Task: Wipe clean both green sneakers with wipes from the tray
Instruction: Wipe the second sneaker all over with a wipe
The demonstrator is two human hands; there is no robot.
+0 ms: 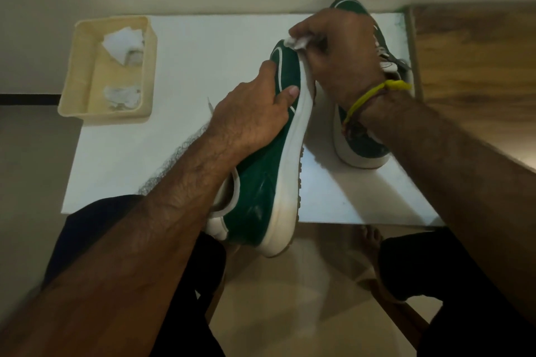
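A green sneaker with a white sole [261, 182] is held tilted on its side over the near edge of the white table [174, 66]. My left hand [252, 107] grips its upper, thumb on the green side. My right hand [339, 52] pinches a crumpled white wipe [295, 42] against the toe end of that sneaker's sole. The second green sneaker [365, 142] lies on the table behind my right arm, mostly hidden. A cream tray [84, 66] at the table's left holds two crumpled wipes [123, 46].
A wooden surface [475, 66] adjoins the table on the right. Beneath the table's near edge are my dark-clad knees, a bare foot [369, 240] and pale floor tiles.
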